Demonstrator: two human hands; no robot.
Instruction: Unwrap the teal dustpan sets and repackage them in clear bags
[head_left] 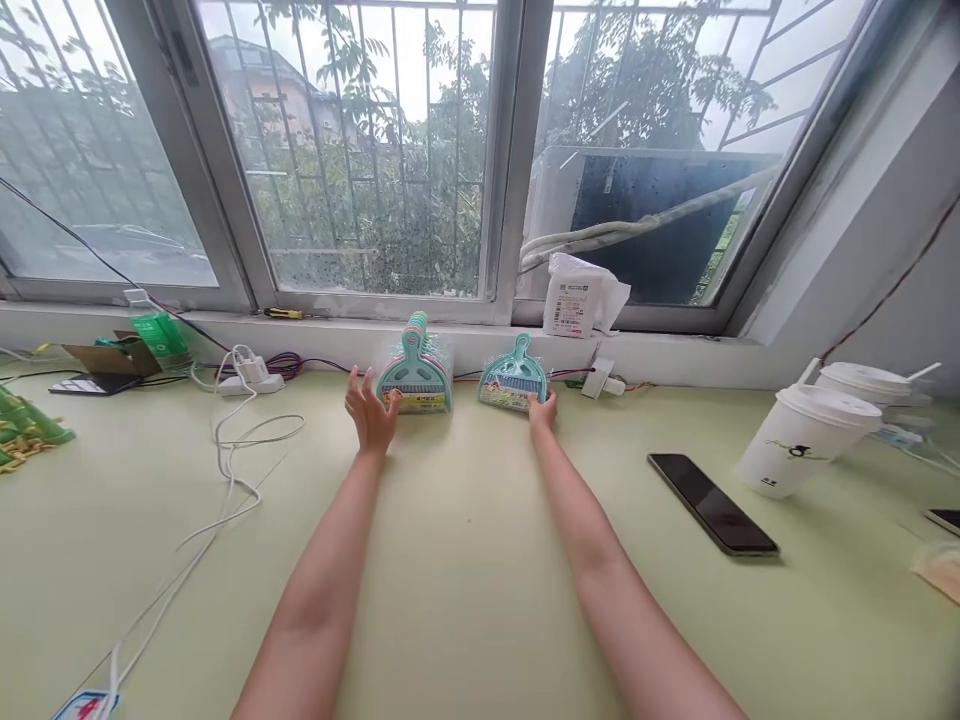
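Note:
A stack of wrapped dustpan sets (415,375), teal in front with pink ones behind, stands upright against the wall below the window. My left hand (371,412) is at its lower left corner, fingers spread and thumb against the front label. To the right, a single wrapped teal dustpan set (514,377) with a small brush leans near the wall. My right hand (543,408) grips its lower right corner, thumb in front and fingers behind.
A black phone (712,505) and white lidded cups (810,440) are on the right. White cables (232,480), a power strip (251,380) and a green-labelled bottle (159,332) are on the left. A white box (574,300) sits on the sill.

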